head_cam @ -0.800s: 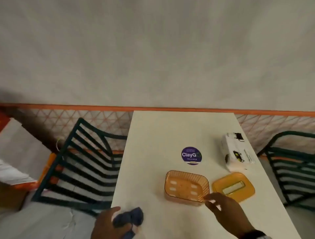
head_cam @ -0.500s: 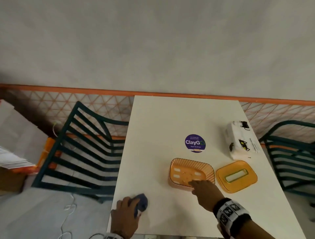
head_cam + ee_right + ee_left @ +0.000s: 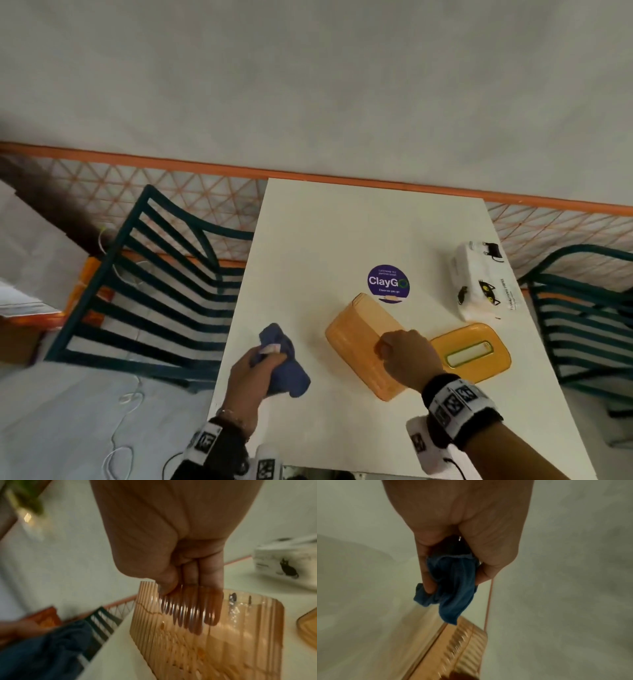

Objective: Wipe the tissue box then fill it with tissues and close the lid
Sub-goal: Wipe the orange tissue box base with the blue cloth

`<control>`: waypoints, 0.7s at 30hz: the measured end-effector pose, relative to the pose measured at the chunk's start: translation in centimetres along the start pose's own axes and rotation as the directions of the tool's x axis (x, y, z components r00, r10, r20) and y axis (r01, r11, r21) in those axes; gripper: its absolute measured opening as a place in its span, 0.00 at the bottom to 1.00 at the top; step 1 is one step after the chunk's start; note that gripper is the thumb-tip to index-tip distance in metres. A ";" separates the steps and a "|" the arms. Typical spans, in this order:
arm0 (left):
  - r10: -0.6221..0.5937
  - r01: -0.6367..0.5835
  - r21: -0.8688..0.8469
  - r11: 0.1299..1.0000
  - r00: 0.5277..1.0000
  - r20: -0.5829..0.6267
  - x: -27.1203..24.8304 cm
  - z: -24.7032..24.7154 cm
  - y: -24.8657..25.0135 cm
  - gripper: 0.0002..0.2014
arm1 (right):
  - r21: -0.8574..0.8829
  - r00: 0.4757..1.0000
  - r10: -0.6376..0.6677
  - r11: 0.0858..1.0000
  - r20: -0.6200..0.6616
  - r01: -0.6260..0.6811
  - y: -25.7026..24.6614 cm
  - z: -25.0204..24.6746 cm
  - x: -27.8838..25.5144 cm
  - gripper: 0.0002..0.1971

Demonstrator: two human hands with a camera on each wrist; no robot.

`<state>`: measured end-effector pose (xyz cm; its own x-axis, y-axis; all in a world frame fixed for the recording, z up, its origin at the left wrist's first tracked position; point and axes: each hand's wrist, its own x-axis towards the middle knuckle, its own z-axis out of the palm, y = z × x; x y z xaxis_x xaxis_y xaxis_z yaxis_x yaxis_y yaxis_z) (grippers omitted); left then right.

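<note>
The orange ribbed tissue box (image 3: 359, 339) is lifted and tilted over the white table (image 3: 359, 222). My right hand (image 3: 404, 349) grips its near wall, thumb outside and fingers inside, as the right wrist view shows through the clear plastic (image 3: 205, 628). My left hand (image 3: 253, 370) holds a crumpled blue cloth (image 3: 284, 363) just left of the box; in the left wrist view the cloth (image 3: 453, 588) hangs above the box's edge (image 3: 462, 642). The orange lid (image 3: 472, 353) with its slot lies flat to the right. A white tissue pack (image 3: 479, 281) with black cat prints sits beyond it.
A purple round sticker (image 3: 388, 284) marks the table behind the box. Dark green slatted chairs stand left (image 3: 154, 291) and right (image 3: 589, 325) of the table. An orange-topped lattice barrier (image 3: 205, 168) runs along the table's far edge. White cables lie on the floor at left.
My right hand has taken hold of the box and tipped it up off the table. The left hand has brought the blue cloth forward and right, closer to the box.
</note>
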<state>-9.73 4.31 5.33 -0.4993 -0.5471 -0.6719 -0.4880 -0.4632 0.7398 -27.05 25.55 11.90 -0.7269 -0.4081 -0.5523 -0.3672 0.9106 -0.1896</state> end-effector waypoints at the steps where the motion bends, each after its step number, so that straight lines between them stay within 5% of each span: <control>1: 0.101 -0.101 0.050 0.994 0.995 -0.006 -0.4 1.4 1.0 0.08 | 0.116 1.000 -0.017 0.993 0.009 0.016 0.1 -0.6 0.1 0.16; 4: 0.424 -0.417 0.257 0.872 0.905 0.030 -1.8 6.4 4.5 0.06 | 0.428 0.994 -0.092 0.902 0.053 0.060 0.3 -1.6 -0.1 0.16; 7: 0.694 -0.654 0.524 0.545 0.703 0.156 -2.2 11.2 5.9 0.17 | 0.633 0.988 -0.129 0.773 0.090 0.043 0.5 -2.4 -0.4 0.15; 9: 0.745 -0.702 0.603 0.379 0.618 0.251 -2.8 13.4 5.3 0.23 | 0.745 0.989 -0.126 0.666 0.074 0.029 0.9 -2.9 -0.5 0.15; 13: 0.721 -0.742 0.619 0.256 0.573 0.389 -5.5 15.0 1.7 0.23 | 0.909 0.994 -0.059 0.413 0.090 -0.058 2.9 -3.3 -0.4 0.14; 16: 0.668 -0.741 0.611 0.278 0.606 0.431 -5.7 13.8 -0.3 0.22 | 0.937 0.989 -0.035 0.329 0.141 -0.122 4.5 -2.8 -0.4 0.14; 21: 0.674 -0.539 0.729 0.423 0.724 0.144 -2.8 14.9 3.2 0.17 | 0.952 0.984 -0.052 0.264 0.173 -0.153 4.4 -2.9 -1.2 0.13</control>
<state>-20.54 14.77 9.07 -0.7939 -0.6079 0.0069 -0.4590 0.6069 0.6488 -29.45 29.91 14.04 -0.5958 -0.4374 -0.6736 0.5669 0.3652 -0.7385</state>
